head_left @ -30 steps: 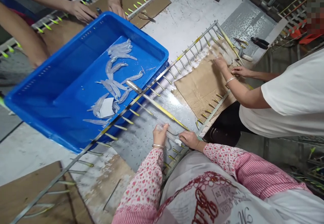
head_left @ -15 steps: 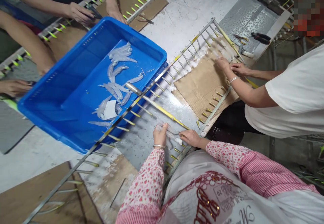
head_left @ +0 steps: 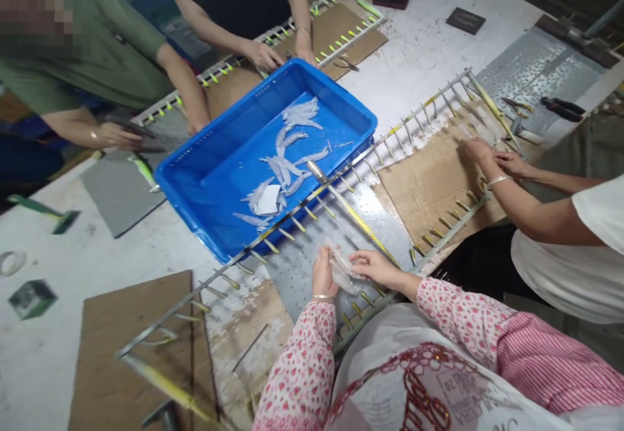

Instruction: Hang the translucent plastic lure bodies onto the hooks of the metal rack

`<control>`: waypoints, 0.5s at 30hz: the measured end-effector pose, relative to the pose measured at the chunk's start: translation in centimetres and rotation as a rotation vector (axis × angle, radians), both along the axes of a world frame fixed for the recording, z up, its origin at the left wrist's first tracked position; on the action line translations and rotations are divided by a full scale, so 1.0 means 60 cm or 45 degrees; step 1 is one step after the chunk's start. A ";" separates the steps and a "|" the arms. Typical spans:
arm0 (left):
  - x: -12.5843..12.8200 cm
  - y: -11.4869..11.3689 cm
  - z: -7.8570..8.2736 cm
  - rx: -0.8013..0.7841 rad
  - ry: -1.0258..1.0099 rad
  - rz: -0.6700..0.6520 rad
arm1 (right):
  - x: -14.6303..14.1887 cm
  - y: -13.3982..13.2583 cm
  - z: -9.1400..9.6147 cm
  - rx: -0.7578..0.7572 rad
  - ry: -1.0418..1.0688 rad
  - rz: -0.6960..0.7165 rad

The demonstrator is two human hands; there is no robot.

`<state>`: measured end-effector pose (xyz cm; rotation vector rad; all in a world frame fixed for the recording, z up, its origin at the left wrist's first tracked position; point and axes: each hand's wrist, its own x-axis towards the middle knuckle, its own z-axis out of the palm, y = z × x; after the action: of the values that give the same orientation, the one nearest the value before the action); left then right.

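Observation:
My left hand (head_left: 324, 275) is closed on several thin, translucent, whitish sleeves (head_left: 345, 280), which stick out toward my right hand. The fingers of my right hand (head_left: 374, 268) are pinched together at the edge of the same sleeves. Both hands are over a grey metal sheet (head_left: 302, 275), inside a long metal frame (head_left: 285, 218) with yellow-stained pegs along both sides. Beyond the frame's far bar stands a blue tub (head_left: 195, 187). More translucent sleeves (head_left: 280, 169) lie loose in it, with a white scrap (head_left: 268, 199).
At right, a co-worker's hands (head_left: 480, 153) are over cardboard (head_left: 419, 177) in the same frame. Across the table two people handle another frame (head_left: 336, 47) with green-tipped pegs. Pliers (head_left: 563, 108), a green-handled brush (head_left: 46, 213) and a hammer-like tool (head_left: 163, 415) lie about.
The view has swung left, showing more of the table's left side. My right hand has lifted from near the close row of pegs to the sleeves at my left hand.

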<state>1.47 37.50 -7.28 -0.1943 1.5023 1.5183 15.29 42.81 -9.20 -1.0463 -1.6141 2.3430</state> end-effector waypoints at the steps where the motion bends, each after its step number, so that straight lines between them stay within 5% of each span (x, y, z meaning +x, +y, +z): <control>1: -0.006 -0.006 0.003 0.026 -0.033 -0.041 | -0.002 0.001 -0.001 -0.084 0.029 0.017; 3: -0.017 -0.014 0.007 0.051 -0.055 -0.073 | -0.008 0.015 0.008 0.002 0.041 0.158; 6: -0.032 -0.018 0.008 0.075 0.025 -0.020 | -0.038 0.066 0.044 0.612 -0.038 0.340; 9: -0.047 -0.014 0.005 0.040 0.117 -0.018 | -0.105 0.128 0.085 1.134 -0.054 0.211; 15: -0.061 -0.010 -0.002 -0.013 0.118 0.035 | -0.234 0.184 0.105 1.504 -0.188 0.469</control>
<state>-2.19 36.87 -7.43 -0.1531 1.5865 1.5597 1.28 53.87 -2.89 -0.6372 -2.7811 0.9605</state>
